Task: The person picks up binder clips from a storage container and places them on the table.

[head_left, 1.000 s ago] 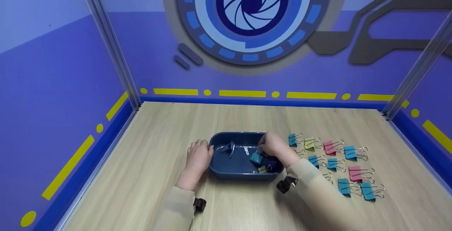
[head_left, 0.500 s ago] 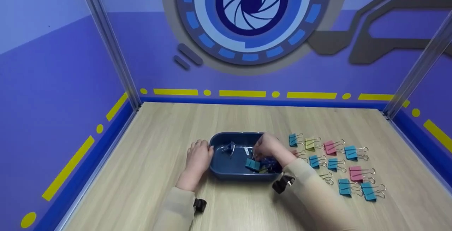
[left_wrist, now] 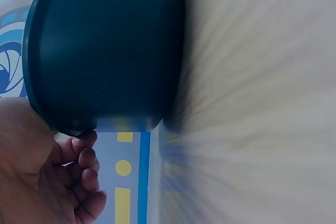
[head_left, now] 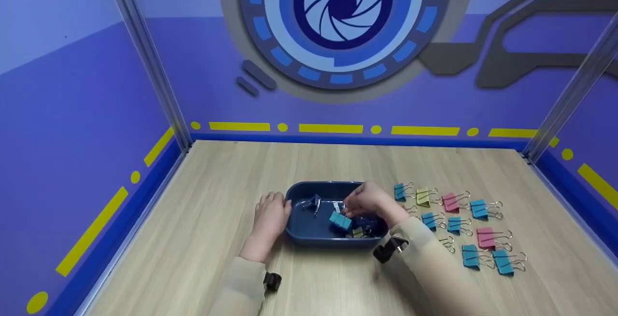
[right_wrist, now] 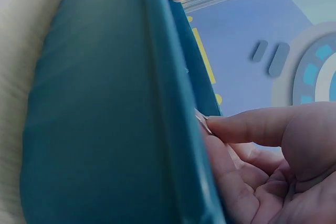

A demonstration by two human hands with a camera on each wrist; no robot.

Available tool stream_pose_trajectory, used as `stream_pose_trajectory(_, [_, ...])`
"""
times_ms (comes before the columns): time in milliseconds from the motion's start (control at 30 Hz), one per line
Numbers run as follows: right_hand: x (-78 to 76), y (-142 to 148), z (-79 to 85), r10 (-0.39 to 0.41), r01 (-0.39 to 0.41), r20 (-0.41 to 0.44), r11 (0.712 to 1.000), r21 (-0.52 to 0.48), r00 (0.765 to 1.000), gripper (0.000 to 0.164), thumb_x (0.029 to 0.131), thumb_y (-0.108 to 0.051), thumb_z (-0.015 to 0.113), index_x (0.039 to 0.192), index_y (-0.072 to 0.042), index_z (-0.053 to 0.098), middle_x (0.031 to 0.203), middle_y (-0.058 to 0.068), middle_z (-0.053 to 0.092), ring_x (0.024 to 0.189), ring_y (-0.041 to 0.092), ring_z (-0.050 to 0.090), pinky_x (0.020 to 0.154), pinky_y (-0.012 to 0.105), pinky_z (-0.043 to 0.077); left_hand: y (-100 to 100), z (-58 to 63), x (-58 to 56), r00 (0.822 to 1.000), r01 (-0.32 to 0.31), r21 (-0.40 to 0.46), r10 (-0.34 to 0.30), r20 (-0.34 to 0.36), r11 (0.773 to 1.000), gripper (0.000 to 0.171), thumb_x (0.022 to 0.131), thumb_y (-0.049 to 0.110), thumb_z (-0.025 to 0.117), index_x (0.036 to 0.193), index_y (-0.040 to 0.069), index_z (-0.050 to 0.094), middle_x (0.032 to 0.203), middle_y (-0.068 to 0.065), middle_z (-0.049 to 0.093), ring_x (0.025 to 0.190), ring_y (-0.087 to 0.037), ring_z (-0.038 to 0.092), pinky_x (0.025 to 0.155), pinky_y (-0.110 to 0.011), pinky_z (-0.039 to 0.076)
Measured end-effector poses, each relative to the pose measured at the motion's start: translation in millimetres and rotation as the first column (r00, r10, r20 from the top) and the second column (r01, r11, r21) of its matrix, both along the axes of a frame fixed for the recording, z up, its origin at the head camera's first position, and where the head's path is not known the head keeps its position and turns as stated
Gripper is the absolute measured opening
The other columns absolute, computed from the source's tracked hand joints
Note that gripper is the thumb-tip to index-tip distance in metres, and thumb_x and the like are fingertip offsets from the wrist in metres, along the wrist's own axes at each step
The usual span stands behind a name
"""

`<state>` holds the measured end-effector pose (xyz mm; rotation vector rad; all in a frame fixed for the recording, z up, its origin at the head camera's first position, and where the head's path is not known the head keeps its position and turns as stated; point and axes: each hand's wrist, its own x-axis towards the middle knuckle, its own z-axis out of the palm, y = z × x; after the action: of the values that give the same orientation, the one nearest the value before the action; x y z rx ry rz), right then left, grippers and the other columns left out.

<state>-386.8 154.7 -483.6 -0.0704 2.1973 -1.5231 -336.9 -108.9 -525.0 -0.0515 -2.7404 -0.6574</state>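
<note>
A dark blue rectangular tray (head_left: 333, 242) stands on the table. My left hand (head_left: 271, 214) holds its left end, and in the left wrist view the left fingers (left_wrist: 86, 142) curl at the rim. My right hand (head_left: 369, 199) reaches over the tray's right side. Thumb and forefinger pinch the wire handle (right_wrist: 203, 121) of a teal binder clip (head_left: 340, 221), whose body hangs inside the tray. Below the right hand lie dark blue clips (head_left: 368, 223) and a yellow clip (head_left: 358, 232). Another dark blue clip (head_left: 315, 203) is at the tray's left.
Right of the tray, several binder clips lie in loose rows, among them a yellow clip (head_left: 423, 197), a pink clip (head_left: 451, 202) and a teal clip (head_left: 503, 262). A small white label (head_left: 337, 207) shows on the tray floor. Blue panels (head_left: 328, 113) wall the table's back and sides.
The right hand has shifted slightly left within the tray, and the teal clip it pinches has moved left and turned. The left hand has stayed at the tray's end.
</note>
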Motion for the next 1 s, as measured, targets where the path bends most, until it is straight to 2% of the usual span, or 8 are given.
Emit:
stream_pose_trajectory(200, [2.8,6,4.0,0.007,-0.007,-0.009,0.998,-0.055,1.0,0.025,0.094,0.007,0.058,0.114,0.022,0.064,0.078,0.01,0.075,0.066,0.013,0.072,0.071,0.028,0.062,0,-0.5,0.0,1.0,-0.002,0.011,0.002,-0.004,1.0,0.022,0.098,0.022,0.061,0.084,0.005,0.059,0.091,-0.015,0.063,0.093,-0.037,0.059,0.082,-0.049,0.046])
stream_pose_trajectory(467, [13.5,26,19.1,0.003,-0.007,-0.037,0.995,-0.095,0.999,0.028,0.095,0.003,0.06,0.116,0.021,0.063,0.083,0.01,0.077,0.071,0.013,0.073,0.072,0.026,0.061,-1,-1.4,0.5,1.0,-0.001,0.007,0.001,-0.03,1.0,0.022,0.097,0.021,0.063,0.081,0.006,0.058,0.089,-0.015,0.063,0.091,-0.037,0.059,0.079,-0.049,0.046])
stream_pose_trajectory(767, [31.5,72,30.6,0.023,-0.035,-0.079,0.987,-0.156,0.997,0.036,0.098,0.0,0.06,0.124,0.025,0.055,0.088,0.007,0.076,0.078,0.012,0.075,0.078,0.026,0.061,-3,-0.9,1.4,0.999,0.003,0.005,-0.003,-0.041,1.0,0.022,0.097,0.021,0.063,0.083,0.005,0.058,0.09,-0.015,0.063,0.092,-0.037,0.06,0.079,-0.049,0.046])
stream_pose_trajectory(900, [43.5,96,32.2,0.027,-0.04,-0.104,0.991,-0.124,0.994,0.037,0.099,-0.005,0.06,0.125,0.022,0.057,0.09,0.005,0.077,0.08,0.011,0.075,0.08,0.028,0.061,-2,0.1,2.0,0.999,0.01,0.004,-0.01,-0.033,1.0,0.022,0.097,0.021,0.062,0.083,0.005,0.058,0.089,-0.015,0.063,0.091,-0.037,0.06,0.079,-0.048,0.046])
stream_pose_trajectory(1000, [53.7,112,29.9,0.02,-0.033,-0.119,0.994,-0.109,0.993,0.036,0.1,-0.006,0.06,0.124,0.02,0.058,0.095,0.009,0.077,0.082,0.011,0.075,0.081,0.028,0.061,-2,0.8,2.4,1.0,0.013,0.004,-0.013,-0.028,1.0,0.022,0.098,0.021,0.062,0.083,0.005,0.058,0.088,-0.015,0.062,0.09,-0.037,0.059,0.078,-0.048,0.046])
